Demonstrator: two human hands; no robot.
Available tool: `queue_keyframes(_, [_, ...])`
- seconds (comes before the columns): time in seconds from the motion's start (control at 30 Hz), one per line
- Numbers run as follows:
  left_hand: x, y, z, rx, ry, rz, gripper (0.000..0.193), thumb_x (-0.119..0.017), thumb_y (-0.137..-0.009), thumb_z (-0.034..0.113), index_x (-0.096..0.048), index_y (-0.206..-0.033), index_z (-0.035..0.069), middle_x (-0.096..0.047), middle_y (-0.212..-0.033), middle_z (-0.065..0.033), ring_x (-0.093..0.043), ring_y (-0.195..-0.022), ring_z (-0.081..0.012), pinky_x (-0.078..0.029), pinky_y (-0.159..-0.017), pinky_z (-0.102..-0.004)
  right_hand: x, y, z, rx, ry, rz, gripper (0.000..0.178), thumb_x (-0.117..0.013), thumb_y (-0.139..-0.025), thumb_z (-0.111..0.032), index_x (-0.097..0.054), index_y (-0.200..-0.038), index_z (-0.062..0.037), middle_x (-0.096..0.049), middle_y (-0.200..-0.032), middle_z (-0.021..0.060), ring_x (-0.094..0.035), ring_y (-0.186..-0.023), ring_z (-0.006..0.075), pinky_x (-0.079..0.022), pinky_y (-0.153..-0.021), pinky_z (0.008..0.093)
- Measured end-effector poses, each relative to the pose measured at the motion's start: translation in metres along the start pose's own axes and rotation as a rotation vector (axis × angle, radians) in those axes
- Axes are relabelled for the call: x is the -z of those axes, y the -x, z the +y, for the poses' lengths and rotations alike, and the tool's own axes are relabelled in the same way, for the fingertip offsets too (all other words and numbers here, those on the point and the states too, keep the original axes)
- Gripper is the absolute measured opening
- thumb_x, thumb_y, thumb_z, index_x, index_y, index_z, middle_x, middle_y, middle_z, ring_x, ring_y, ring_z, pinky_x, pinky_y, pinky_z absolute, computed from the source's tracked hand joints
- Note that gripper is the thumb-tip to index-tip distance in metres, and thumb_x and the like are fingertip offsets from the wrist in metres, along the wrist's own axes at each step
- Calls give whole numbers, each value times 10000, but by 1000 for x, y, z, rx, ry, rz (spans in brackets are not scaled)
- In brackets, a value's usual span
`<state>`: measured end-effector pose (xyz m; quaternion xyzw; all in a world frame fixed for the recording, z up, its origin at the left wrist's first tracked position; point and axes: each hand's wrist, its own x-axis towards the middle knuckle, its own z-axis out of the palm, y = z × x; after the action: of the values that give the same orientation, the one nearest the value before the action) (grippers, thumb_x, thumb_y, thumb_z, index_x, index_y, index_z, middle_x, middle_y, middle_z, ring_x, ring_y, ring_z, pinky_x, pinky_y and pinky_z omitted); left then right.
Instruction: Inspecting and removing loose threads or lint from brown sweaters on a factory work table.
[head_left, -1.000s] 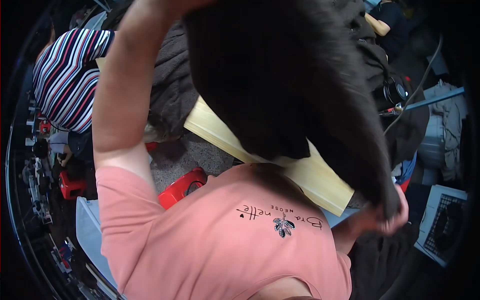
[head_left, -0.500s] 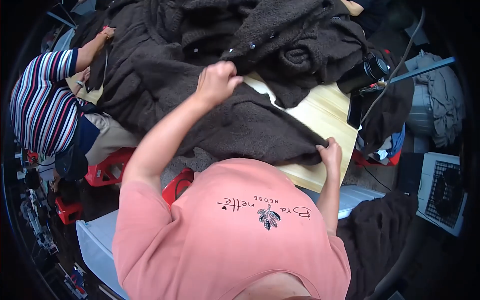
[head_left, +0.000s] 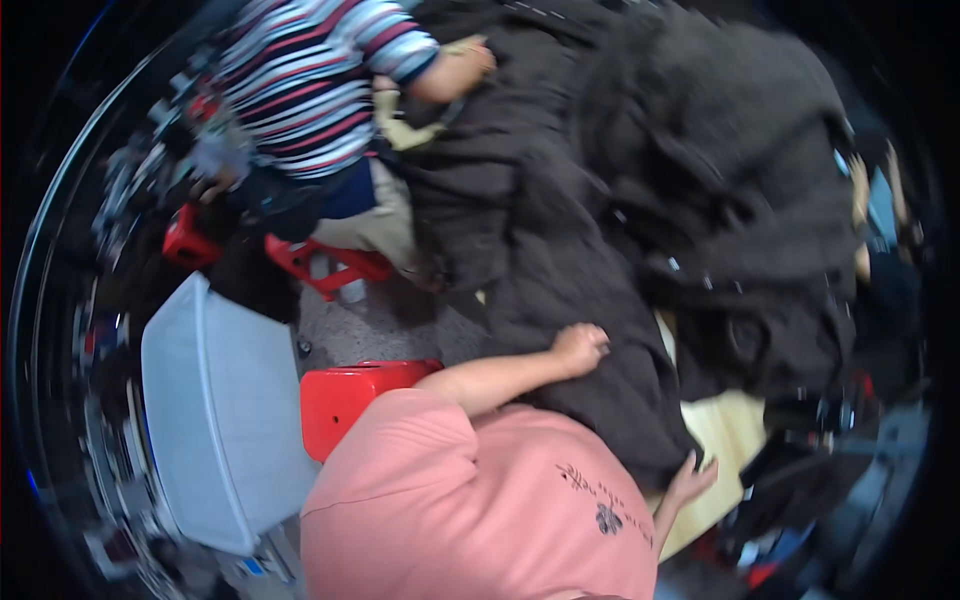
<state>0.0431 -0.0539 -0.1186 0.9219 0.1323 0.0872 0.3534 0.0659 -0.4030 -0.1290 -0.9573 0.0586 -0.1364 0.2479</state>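
Observation:
A big dark brown fuzzy knit fabric (head_left: 600,285) lies in folds over the table and hangs toward me. My left hand (head_left: 580,349) rests over its near part, with the fingers curled in; whatever they hold, if anything, is hidden. At the near right corner of the fabric is my right hand (head_left: 690,482), thumb and fingers apart, touching the edge. Motion blurs the picture somewhat.
The pale wooden tabletop (head_left: 725,430) shows beside my right hand. A co-worker in a striped shirt (head_left: 300,90) handles the same pile at far left. A red stool (head_left: 365,400) and a pale plastic bin (head_left: 225,420) stand left of me. Another person's arm (head_left: 860,190) shows at far right.
The view has swung left, bringing the stool and bin into sight. My left hand has come down close to the fabric. My right thumb and fingers, which pinched the edge, have spread.

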Motion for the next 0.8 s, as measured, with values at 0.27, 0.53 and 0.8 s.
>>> queue_keyframes(0.27, [20, 25, 90, -245, 296, -210, 169, -675, -626, 111, -583, -722, 7, -610, -727, -191, -601, -733, -367, -473, -665, -429, 15, -12, -161, 630, -755, -670, 487, -582, -737, -14, -468, -1210, 2, -501, -1206, 158, -547, -949, 244, -452, -793, 310])
queue_keyframes(0.53, [29, 39, 63, -174, 455, -101, 201, -601, -622, 31, -594, -806, -49, -601, -694, -217, -605, -687, -354, -459, -607, -400, -17, -8, -168, 531, -911, -948, 32, -554, -816, -3, -579, -811, 16, -522, -682, -10, -416, -550, 29, -336, -481, 176])
queue_keyframes(0.8, [37, 33, 72, -60, 483, -12, 227, -659, -564, 105, -604, -727, -43, -591, -697, -234, -601, -712, -372, -461, -624, -417, -17, -1, -176, 285, -1022, -870, 105, -546, -852, -67, -548, -753, -33, -459, -599, -49, -369, -467, 7, -287, -396, 168])
